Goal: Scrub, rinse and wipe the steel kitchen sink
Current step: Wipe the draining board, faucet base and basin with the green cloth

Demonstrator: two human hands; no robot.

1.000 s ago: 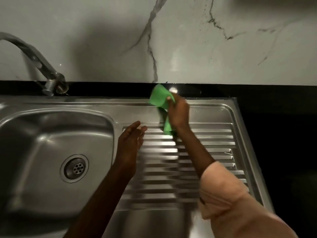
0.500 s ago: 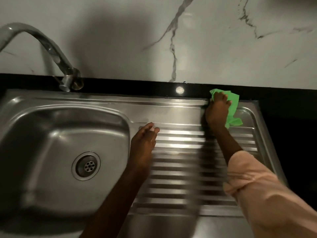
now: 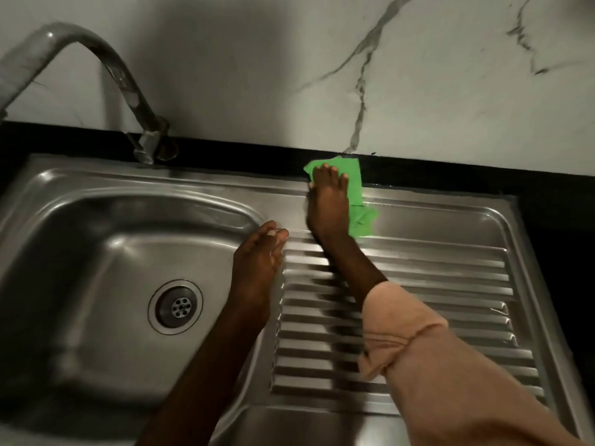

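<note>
The steel sink (image 3: 96,259) has its basin on the left with a round drain (image 3: 176,306), and a ribbed drainboard (image 3: 418,284) on the right. My right hand (image 3: 328,204) lies flat with straight fingers on a green cloth (image 3: 354,188), pressing it onto the sink's back rim where steel meets the black counter. My left hand (image 3: 257,262) rests open on the ridge between basin and drainboard, fingers straight and holding nothing. A rolled peach sleeve covers my right forearm.
A curved steel tap (image 3: 128,88) rises at the back left over the basin. A white marble-patterned wall (image 3: 289,75) stands behind. Black countertop (image 3: 553,226) borders the sink at the back and right.
My right hand has slid the green cloth leftward along the back rim from the drainboard's far right corner. My left hand has stayed in place on the ridge.
</note>
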